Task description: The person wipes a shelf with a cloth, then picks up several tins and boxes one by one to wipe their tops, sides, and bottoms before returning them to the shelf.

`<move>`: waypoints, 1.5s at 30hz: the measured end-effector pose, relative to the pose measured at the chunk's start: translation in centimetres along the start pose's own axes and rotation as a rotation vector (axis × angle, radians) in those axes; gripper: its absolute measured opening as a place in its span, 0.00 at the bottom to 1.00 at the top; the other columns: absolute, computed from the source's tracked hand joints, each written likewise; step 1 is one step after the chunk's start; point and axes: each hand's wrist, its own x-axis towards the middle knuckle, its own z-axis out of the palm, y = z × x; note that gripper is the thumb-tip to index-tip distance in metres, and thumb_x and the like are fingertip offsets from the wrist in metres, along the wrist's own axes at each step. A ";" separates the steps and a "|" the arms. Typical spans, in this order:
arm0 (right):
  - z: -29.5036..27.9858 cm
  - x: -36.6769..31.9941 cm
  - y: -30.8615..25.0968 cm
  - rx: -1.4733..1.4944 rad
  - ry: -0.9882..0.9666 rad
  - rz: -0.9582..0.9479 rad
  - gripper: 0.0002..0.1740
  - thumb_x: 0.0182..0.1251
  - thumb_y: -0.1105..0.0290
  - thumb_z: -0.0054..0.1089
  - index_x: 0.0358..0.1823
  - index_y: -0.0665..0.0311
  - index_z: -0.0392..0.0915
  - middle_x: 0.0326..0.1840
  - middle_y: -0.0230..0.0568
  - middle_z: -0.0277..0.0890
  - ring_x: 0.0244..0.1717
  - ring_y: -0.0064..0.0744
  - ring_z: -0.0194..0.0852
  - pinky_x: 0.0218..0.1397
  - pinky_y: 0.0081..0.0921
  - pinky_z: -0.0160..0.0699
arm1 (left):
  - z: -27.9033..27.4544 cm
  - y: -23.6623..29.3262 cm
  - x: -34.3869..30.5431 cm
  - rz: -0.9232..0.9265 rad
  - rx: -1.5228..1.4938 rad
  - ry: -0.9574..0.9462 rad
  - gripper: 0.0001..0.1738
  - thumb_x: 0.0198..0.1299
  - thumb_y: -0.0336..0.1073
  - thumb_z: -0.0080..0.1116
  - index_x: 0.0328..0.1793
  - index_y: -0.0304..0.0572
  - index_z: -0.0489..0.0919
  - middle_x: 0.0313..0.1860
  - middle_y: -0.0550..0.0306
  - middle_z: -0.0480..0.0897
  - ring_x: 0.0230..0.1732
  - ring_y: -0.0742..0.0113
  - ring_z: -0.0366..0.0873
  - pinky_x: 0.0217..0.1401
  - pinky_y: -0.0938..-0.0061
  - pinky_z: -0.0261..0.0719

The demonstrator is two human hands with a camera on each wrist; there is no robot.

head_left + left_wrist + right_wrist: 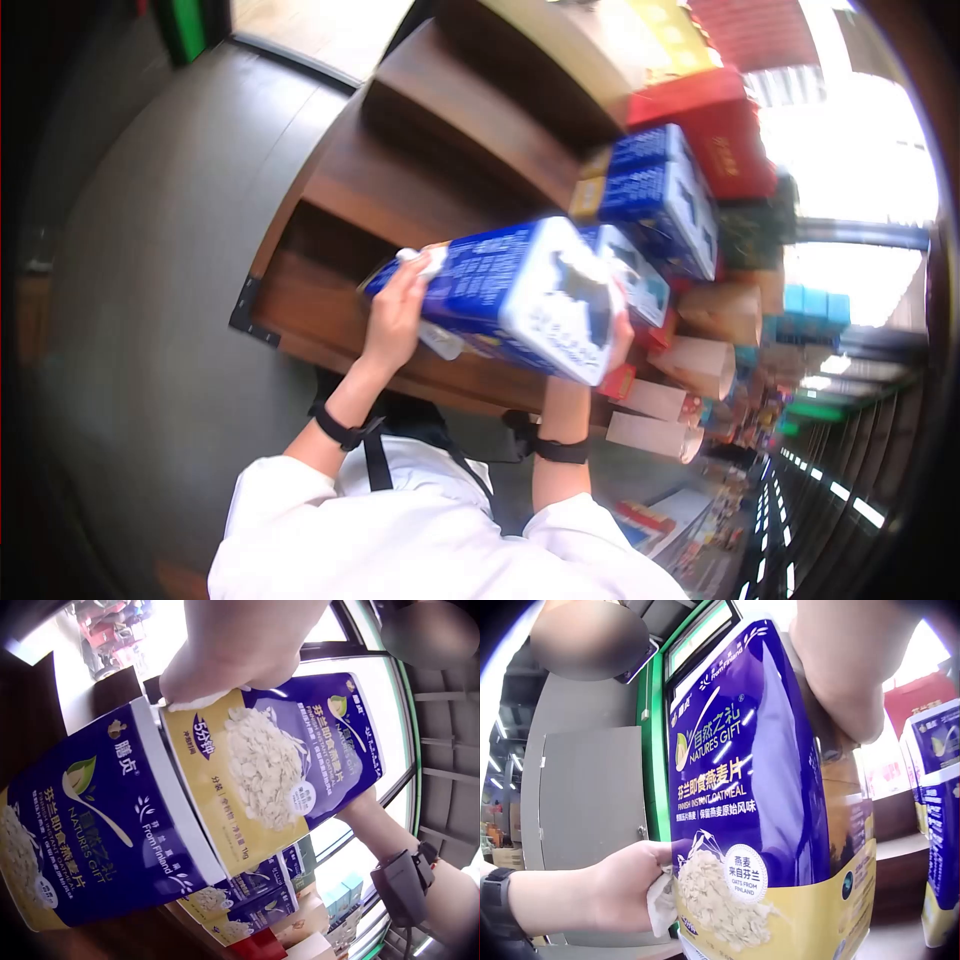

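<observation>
A blue-and-yellow oatmeal box (480, 275) with a white end is held tilted between both hands, in front of a brown wooden shelf. My left hand (396, 315) grips the end nearer the shelf, with a crumpled white tissue (428, 262) between its fingers and the box. At the white end, my right hand (622, 325) holds the far side, its fingers mostly hidden behind the box. In the left wrist view, a second oatmeal box (97, 825) overlaps the held one. Large oat flakes are printed on the held box's front (724, 892).
Stepped wooden shelves (420, 180) rise ahead. More blue oatmeal boxes (650, 195) stand on the right, beside a red box (705, 130) and pale cylinders (690, 365). A grey floor (170, 300) spreads to the left, and a grey door (592, 817) shows behind.
</observation>
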 end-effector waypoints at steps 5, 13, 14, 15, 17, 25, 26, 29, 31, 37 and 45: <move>2.1 -0.4 -1.2 0.049 -0.017 0.059 0.31 0.59 0.53 0.44 0.61 0.65 0.63 0.58 0.54 0.69 0.58 0.50 0.70 0.60 0.45 0.72 | 0.2 6.4 0.5 0.221 -0.072 -0.160 0.19 0.63 0.26 0.43 0.59 0.32 0.73 0.60 0.43 0.75 0.65 0.49 0.69 0.72 0.61 0.58; 0.3 -0.1 -0.9 -0.005 0.013 0.087 0.32 0.61 0.52 0.43 0.63 0.64 0.63 0.63 0.48 0.66 0.62 0.45 0.66 0.65 0.45 0.65 | 2.1 7.0 0.0 0.479 -0.125 -0.105 0.20 0.61 0.26 0.45 0.60 0.36 0.73 0.62 0.45 0.74 0.65 0.50 0.69 0.71 0.56 0.60; 0.2 -0.1 -1.0 -0.078 0.029 0.033 0.32 0.61 0.52 0.44 0.63 0.64 0.63 0.62 0.47 0.67 0.62 0.44 0.67 0.65 0.43 0.66 | 1.9 6.3 -0.1 0.447 -0.114 -0.082 0.20 0.62 0.27 0.45 0.60 0.35 0.74 0.61 0.45 0.75 0.64 0.50 0.70 0.70 0.57 0.61; 0.1 -0.2 -1.2 -0.076 0.017 0.042 0.31 0.61 0.53 0.44 0.63 0.63 0.63 0.61 0.47 0.67 0.60 0.43 0.68 0.63 0.41 0.68 | 1.7 5.9 0.0 0.415 -0.107 -0.059 0.19 0.62 0.28 0.45 0.59 0.34 0.74 0.59 0.44 0.76 0.63 0.50 0.71 0.69 0.59 0.63; -0.1 -0.2 -1.4 -0.103 0.031 0.049 0.32 0.61 0.53 0.44 0.63 0.63 0.63 0.61 0.47 0.67 0.60 0.43 0.69 0.63 0.42 0.69 | 0.9 5.3 0.3 0.345 -0.131 -0.077 0.18 0.63 0.29 0.44 0.58 0.33 0.75 0.58 0.44 0.77 0.62 0.50 0.73 0.68 0.60 0.65; -0.3 0.4 -1.0 -0.107 0.022 -0.012 0.34 0.60 0.54 0.45 0.64 0.66 0.62 0.62 0.51 0.66 0.60 0.48 0.69 0.62 0.45 0.70 | 0.1 -0.4 3.8 -0.012 -0.062 -0.139 0.22 0.68 0.38 0.40 0.60 0.31 0.73 0.53 0.43 0.80 0.53 0.58 0.79 0.59 0.71 0.74; -0.4 0.3 -1.1 -0.108 0.013 -0.004 0.34 0.60 0.54 0.45 0.64 0.66 0.62 0.62 0.51 0.66 0.60 0.48 0.69 0.62 0.45 0.70 | 0.1 -0.1 3.9 -0.063 -0.111 -0.166 0.22 0.68 0.38 0.40 0.61 0.32 0.73 0.52 0.44 0.80 0.53 0.60 0.79 0.58 0.72 0.74; -0.6 0.8 -1.1 -0.089 0.008 -0.002 0.33 0.62 0.52 0.42 0.63 0.66 0.62 0.60 0.50 0.68 0.57 0.45 0.71 0.60 0.42 0.72 | 0.7 3.9 3.6 0.045 -0.200 -0.213 0.21 0.68 0.38 0.41 0.61 0.32 0.74 0.55 0.45 0.79 0.54 0.60 0.78 0.59 0.74 0.72; 0.3 0.4 -0.9 -0.081 -0.027 0.000 0.33 0.62 0.52 0.41 0.63 0.66 0.63 0.60 0.50 0.67 0.57 0.45 0.70 0.60 0.42 0.72 | 1.8 7.0 3.8 0.330 -0.190 -0.232 0.21 0.67 0.38 0.44 0.61 0.33 0.74 0.56 0.45 0.79 0.54 0.61 0.78 0.60 0.75 0.71; 0.6 0.3 -0.6 -0.014 -0.230 0.061 0.33 0.64 0.51 0.39 0.62 0.70 0.62 0.61 0.52 0.66 0.62 0.45 0.66 0.64 0.41 0.68 | 1.9 5.5 6.1 0.271 -0.159 -0.302 0.21 0.65 0.43 0.48 0.58 0.38 0.78 0.47 0.51 0.83 0.45 0.66 0.81 0.52 0.79 0.75; 0.0 0.5 0.0 -0.115 -0.198 -0.081 0.31 0.65 0.49 0.39 0.61 0.64 0.64 0.61 0.46 0.65 0.62 0.39 0.66 0.63 0.38 0.70 | 0.3 1.0 1.7 0.091 0.101 0.115 0.18 0.66 0.40 0.49 0.55 0.39 0.80 0.43 0.55 0.84 0.42 0.71 0.80 0.48 0.79 0.76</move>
